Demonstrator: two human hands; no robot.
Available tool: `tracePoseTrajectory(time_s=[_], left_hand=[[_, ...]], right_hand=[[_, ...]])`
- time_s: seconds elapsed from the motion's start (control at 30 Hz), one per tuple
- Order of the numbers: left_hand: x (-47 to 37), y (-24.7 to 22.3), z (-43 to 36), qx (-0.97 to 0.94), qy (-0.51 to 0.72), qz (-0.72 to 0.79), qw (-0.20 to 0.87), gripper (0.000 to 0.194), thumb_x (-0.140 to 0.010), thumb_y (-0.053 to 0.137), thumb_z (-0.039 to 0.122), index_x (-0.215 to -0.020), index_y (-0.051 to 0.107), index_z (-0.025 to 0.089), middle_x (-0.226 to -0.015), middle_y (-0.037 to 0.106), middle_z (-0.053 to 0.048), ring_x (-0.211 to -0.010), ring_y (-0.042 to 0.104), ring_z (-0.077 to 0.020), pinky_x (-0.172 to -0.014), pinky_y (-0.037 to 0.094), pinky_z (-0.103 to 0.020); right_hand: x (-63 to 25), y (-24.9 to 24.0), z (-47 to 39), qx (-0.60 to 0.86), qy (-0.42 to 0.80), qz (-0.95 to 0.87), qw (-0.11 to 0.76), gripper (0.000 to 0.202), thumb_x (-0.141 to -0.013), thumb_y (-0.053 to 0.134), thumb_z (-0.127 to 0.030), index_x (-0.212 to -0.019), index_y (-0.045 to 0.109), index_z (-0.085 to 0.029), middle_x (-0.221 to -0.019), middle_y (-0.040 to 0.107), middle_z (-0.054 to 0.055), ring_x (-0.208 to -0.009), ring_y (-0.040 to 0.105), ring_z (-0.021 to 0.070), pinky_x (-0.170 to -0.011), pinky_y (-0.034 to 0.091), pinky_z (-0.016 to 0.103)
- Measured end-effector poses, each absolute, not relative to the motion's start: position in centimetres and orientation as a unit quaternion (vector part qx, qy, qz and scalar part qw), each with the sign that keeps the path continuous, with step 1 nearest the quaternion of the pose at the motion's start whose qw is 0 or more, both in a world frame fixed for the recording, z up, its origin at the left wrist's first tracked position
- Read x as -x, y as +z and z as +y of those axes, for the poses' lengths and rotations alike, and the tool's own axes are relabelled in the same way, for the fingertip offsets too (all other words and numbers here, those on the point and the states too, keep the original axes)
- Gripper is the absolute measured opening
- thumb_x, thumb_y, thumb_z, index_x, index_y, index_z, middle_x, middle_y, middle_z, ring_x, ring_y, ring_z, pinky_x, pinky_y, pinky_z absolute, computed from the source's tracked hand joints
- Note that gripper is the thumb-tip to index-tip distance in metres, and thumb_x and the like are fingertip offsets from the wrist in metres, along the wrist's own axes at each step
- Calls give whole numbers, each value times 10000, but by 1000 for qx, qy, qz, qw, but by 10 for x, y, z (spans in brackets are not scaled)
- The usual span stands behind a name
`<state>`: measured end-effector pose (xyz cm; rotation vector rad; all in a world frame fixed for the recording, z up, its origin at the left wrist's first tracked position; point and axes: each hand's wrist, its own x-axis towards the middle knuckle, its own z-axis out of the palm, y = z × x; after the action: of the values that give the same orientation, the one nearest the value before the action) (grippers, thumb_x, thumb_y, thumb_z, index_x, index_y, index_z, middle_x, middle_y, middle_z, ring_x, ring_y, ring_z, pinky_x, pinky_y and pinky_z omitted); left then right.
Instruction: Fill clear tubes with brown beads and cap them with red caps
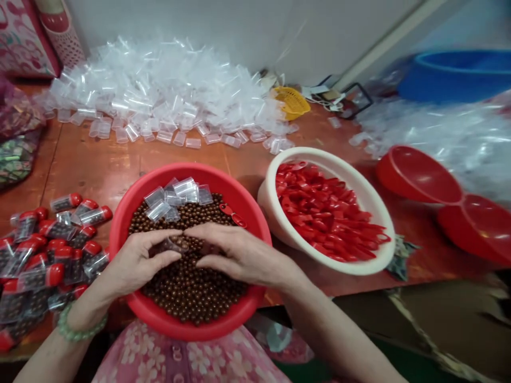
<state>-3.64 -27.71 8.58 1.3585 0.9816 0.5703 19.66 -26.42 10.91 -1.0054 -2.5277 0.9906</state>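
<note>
A red basin (255, 213) full of small brown balls (191, 300) is in front of me. Over the balls, my left hand (146, 255) grips a small clear plastic tube (172, 245) between thumb and fingers; balls seem to show through its wall. My right hand (235, 255) is beside the tube's right end, thumb and forefinger parted, with nothing visible between them. Its other fingers are hidden. Several empty clear tubes (175, 197) lie on the balls at the basin's far side. A red cap piece (233, 215) lies by the right inner wall.
Filled tubes with red caps (51, 255) are heaped at left. A white basin (325, 266) of red plastic caps (327, 210) stands at right. Behind lies a large pile of clear tubes (159, 85), with a yellow basket (293, 103) beside it. Red bowls (423, 175) sit far right.
</note>
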Motion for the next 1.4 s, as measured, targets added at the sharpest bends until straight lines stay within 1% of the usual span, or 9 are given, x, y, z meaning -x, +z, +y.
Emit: tracePoseTrajectory(time_s=[0.13, 0.27, 0.33, 0.43, 0.6, 0.73, 0.93, 1.2, 1.4], left_hand=[[32, 91, -281, -502, 324, 452, 662, 224, -839, 642, 323, -983, 627, 152, -888, 678, -28, -823, 633, -143, -784, 491, -258], [29, 97, -288, -445, 350, 405, 718, 191, -834, 638, 291, -937, 564, 149, -919, 656, -45, -849, 648, -146, -801, 507, -277], [28, 100, -290, -435, 364, 399, 720, 194, -821, 652, 272, -941, 558, 152, -903, 650, -38, -827, 640, -131, -797, 504, -269], [30, 102, -290, -433, 389, 402, 707, 202, -815, 650, 253, -973, 566, 159, -872, 643, -21, -806, 626, -124, -797, 498, -272], [32, 95, -286, -477, 388, 453, 646, 179, -777, 683, 225, -920, 607, 149, -880, 645, -18, -822, 600, -127, -804, 460, -264], [30, 89, -287, -447, 380, 457, 669, 251, -788, 674, 298, -973, 595, 148, -874, 659, -35, -808, 617, -144, -773, 466, -277], [28, 86, -287, -399, 415, 478, 664, 284, -745, 711, 305, -946, 593, 144, -815, 651, -15, -733, 595, -125, -722, 455, -257], [28, 85, -285, -395, 408, 491, 661, 211, -719, 720, 220, -889, 621, 142, -869, 677, -29, -810, 609, -145, -828, 459, -294], [27, 82, -283, -389, 423, 475, 666, 216, -727, 716, 205, -911, 625, 138, -885, 678, -29, -824, 608, -144, -835, 459, -296]], right_hand=[[-217, 102, -255, 552, 61, -826, -94, 175, -941, 482, -189, -1020, 617, -111, -982, 680, 151, -941, 657, 273, -775, 509, 372], [-224, 84, -248, 583, 7, -788, -198, 182, -922, 423, -107, -962, 600, -105, -862, 681, 124, -785, 680, 273, -593, 475, 340], [-227, 81, -248, 573, 6, -802, -168, 168, -915, 443, -122, -930, 609, -107, -848, 680, 125, -826, 673, 290, -652, 494, 365], [-228, 85, -250, 558, 58, -827, -44, 146, -908, 516, -195, -948, 635, -122, -893, 676, 118, -886, 655, 281, -792, 505, 400], [-211, 107, -260, 486, 269, -811, 183, 186, -939, 503, -249, -1052, 643, -202, -957, 658, 63, -850, 646, 180, -773, 524, 317], [-190, 109, -264, 439, 364, -768, 289, 157, -913, 576, -271, -1054, 642, -248, -984, 667, 40, -900, 641, 173, -780, 521, 292], [-184, 100, -262, 457, 413, -740, 269, 169, -874, 641, -325, -1014, 611, -235, -915, 678, 21, -792, 645, 160, -721, 517, 280], [-172, 123, -259, 421, 371, -823, 88, 145, -868, 590, -214, -1008, 561, -234, -933, 705, 18, -810, 668, 170, -701, 502, 278], [-157, 106, -256, 439, 397, -786, 178, 257, -815, 679, -243, -1031, 541, -228, -894, 739, 17, -730, 693, 163, -644, 529, 261]])
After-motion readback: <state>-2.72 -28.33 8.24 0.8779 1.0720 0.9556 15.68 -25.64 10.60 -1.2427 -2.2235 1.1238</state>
